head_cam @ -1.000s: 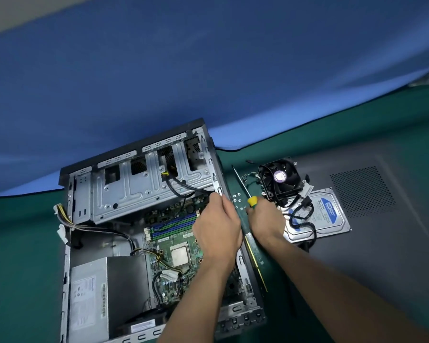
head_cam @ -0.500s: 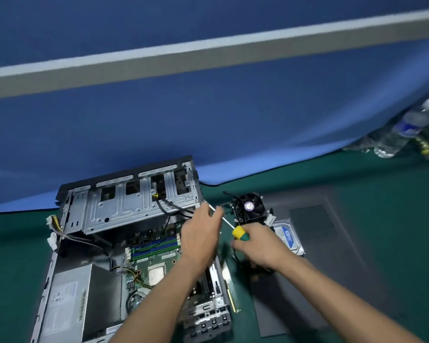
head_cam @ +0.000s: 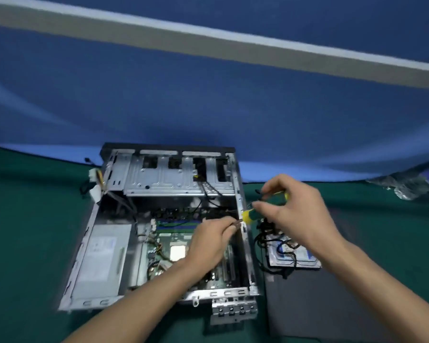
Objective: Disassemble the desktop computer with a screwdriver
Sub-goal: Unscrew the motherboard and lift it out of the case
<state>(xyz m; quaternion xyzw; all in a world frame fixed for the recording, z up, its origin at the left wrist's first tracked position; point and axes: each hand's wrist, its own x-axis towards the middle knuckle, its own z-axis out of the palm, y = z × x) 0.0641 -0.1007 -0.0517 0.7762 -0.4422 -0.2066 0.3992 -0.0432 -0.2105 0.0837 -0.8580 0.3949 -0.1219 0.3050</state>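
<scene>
The case (head_cam: 159, 219) lies open on its side on the green mat (head_cam: 22, 243), with the drive cage at its far end, the power supply (head_cam: 102, 258) on the left and the motherboard (head_cam: 176, 243) exposed. The right hand (head_cam: 292, 211) curls round the green-and-yellow screwdriver (head_cam: 254, 214) at the case's right wall. The left hand (head_cam: 211, 241), inside the case, pinches the blurred shaft near its tip. A hard drive (head_cam: 295, 256) lies just right of the case.

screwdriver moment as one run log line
right hand grips screwdriver | left hand pinches shaft at case wall | hard drive outside
</scene>
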